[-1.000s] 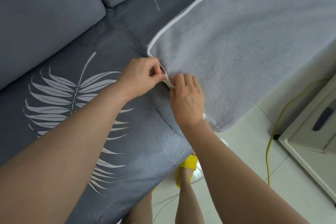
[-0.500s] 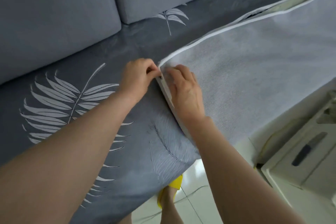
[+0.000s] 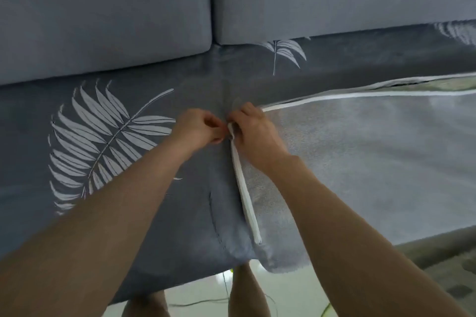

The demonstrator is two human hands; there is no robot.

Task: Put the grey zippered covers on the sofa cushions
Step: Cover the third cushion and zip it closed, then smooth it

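The light grey woven zippered cover (image 3: 360,162) lies on the right half of the dark grey leaf-printed sofa seat (image 3: 154,201), with its left corner at the middle of the seat. Both hands meet at that corner, where the white zip tape (image 3: 244,195) turns from the left edge to the far edge. The left hand (image 3: 203,127) has its fingers curled in, tips pinched against the tape's bend. The slider is hidden, so I cannot tell whether it is held. The right hand (image 3: 253,132) has its fingers curled over the cover's corner, clamping cloth and tape. Further right the far edge gapes, showing the pale cushion (image 3: 443,85) inside.

The step looks like running the zip round the corner. To do it well, the right hand should hold the two tape edges flat and close just ahead of the slider. The left hand should draw the slider steadily along the curve, not away from it, so that no cloth catches.
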